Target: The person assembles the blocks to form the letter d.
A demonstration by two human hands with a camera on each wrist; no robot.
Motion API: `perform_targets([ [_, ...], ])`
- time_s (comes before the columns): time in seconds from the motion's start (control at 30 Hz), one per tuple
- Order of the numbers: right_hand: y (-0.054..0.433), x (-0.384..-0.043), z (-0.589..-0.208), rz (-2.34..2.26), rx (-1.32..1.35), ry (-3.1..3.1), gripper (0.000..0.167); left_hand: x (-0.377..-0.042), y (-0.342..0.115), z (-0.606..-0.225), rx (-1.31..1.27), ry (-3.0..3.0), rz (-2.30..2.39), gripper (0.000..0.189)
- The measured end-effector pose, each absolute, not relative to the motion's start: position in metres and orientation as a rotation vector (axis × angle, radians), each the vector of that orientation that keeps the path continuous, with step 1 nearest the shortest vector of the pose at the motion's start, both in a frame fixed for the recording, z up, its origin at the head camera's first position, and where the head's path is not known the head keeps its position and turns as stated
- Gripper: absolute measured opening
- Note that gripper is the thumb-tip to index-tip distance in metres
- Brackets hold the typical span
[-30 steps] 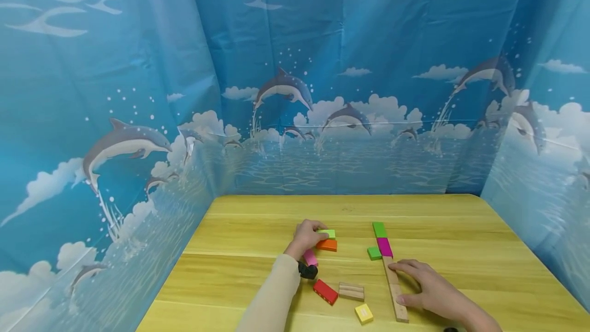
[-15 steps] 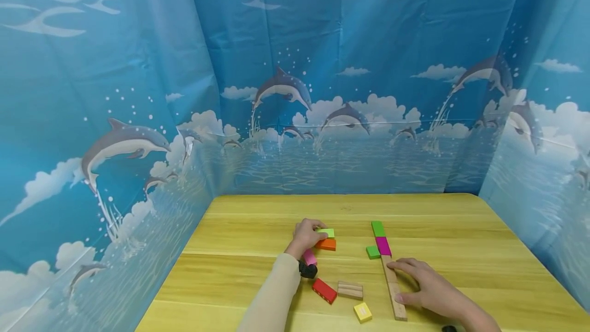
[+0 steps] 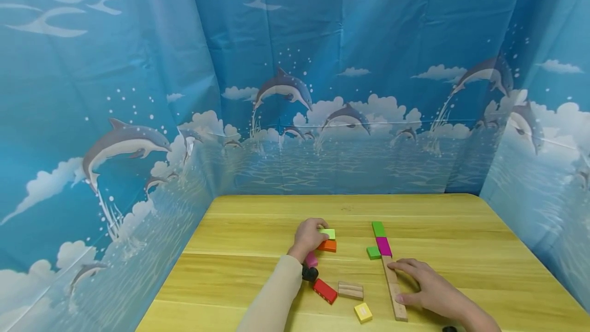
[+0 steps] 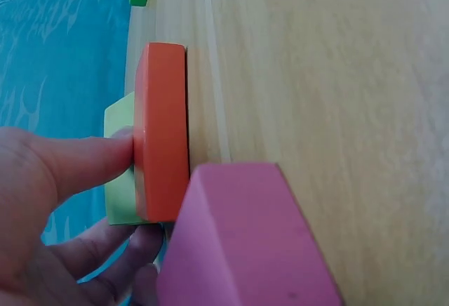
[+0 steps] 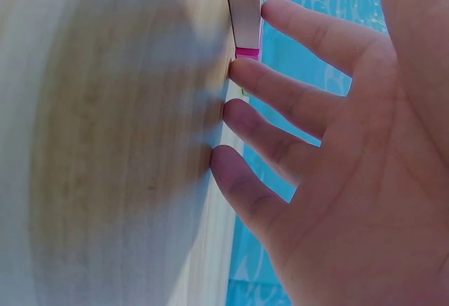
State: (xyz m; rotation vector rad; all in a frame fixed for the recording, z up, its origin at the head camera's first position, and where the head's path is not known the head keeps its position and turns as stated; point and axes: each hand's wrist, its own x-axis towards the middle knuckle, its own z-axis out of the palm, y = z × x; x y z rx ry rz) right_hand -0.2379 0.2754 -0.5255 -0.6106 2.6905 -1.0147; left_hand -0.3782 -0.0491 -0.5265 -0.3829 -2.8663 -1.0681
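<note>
In the head view my left hand (image 3: 310, 234) pinches a light green block (image 3: 329, 233), beside an orange block (image 3: 329, 246). The left wrist view shows the thumb (image 4: 91, 162) against the light green block, with fingers curled at its end; the orange block stands nearer the camera. My right hand (image 3: 428, 288) rests with spread fingers along a row of plain wooden blocks (image 3: 393, 286), its index finger and thumb touching them. A magenta block (image 3: 383, 246) and a green block (image 3: 378, 229) continue that row. Another green block (image 3: 374, 253) sits at its left side.
A pink block (image 3: 311, 258) lies by the left wrist. Closer in lie a red block (image 3: 325, 291), plain wooden blocks (image 3: 351, 290) side by side and a yellow block (image 3: 363, 312). A blue dolphin-print curtain (image 3: 345, 163) surrounds the wooden table (image 3: 221, 281).
My left hand and wrist have shifted slightly to the right, still holding the light green block. The right hand keeps its place by the wooden row.
</note>
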Motion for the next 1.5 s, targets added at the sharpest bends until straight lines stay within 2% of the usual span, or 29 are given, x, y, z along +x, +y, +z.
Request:
perform_targets([
  [0.53, 0.276, -0.238, -0.526, -1.016, -0.640, 2.690, 0.072, -0.376, -0.050, -0.525, -0.415, -2.804, -1.205, 0.014],
  [0.87, 0.275, -0.239, -0.528, -1.003, -0.611, 2.694, 0.073, -0.369, -0.044, -0.519, -0.447, -2.738, -1.306, 0.022],
  [1.5, 0.275, -0.239, -0.526, -1.002, -0.618, 2.705, 0.074, -0.359, -0.030, -0.519, -0.451, -2.674, -1.567, 0.023],
])
